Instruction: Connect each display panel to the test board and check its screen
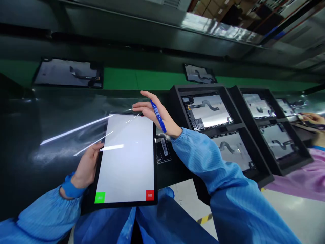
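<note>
Tablet (pixel 127 159), lit white, lies above the lap (pixel 106 223), its left edge grasped by the left grip (pixel 86 166); it could slip if only that hand bears it. The right grip (pixel 167 119) loosely carries a blue pen (pixel 158 116) that might scratch it. Underside support is hidden; corner labels (pixel 150 195) blur.

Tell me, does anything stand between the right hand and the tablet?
No solid thing shows between the right hand and the tablet; the pen lies on the hand's camera-facing side. Bright streaks cross the tablet's upper left: clear film or glare, I cannot tell.
</note>
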Demonstrator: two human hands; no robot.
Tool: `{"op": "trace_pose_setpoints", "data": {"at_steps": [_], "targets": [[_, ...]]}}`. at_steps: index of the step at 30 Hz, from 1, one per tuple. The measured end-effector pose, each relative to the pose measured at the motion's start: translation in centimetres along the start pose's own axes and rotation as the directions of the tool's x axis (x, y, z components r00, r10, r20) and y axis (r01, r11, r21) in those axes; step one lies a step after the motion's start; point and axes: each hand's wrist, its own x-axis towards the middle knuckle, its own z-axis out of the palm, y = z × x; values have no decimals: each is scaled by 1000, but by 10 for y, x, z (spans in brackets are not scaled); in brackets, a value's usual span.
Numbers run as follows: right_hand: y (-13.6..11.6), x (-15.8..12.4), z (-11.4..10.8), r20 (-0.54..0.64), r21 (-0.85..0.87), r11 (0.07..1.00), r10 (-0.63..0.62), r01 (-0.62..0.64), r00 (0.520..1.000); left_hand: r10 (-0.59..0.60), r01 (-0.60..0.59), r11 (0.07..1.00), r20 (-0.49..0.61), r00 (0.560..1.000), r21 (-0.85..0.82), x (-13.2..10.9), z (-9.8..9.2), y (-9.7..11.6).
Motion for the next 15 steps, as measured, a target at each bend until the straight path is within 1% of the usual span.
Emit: {"op": "trace_pose_setpoints", "data": {"at_steps": [2,4,6,9,12,15], "targets": [[5,2,-1,-27,29,998,55,-55,998,-33,34,999,-72,997,12,-3,5,4],[8,2,-1,-41,44,995,93,-91,995,-36,38,999,-132,991,14,-6,7,7],[8,3,-1,-45,53,992,113,-111,993,-32,35,999,-154,988,18,-8,7,6],[7,3,-1,-44,46,992,121,-119,992,-32,33,999,-147,989,0,-8,5,3],[6,2,0,-46,11,992,127,-127,991,-47,41,997,-100,994,-61,-9,7,4],[6,1,0,-53,-6,991,131,-132,990,-108,104,992,-49,993,-71,-12,13,9]]}}
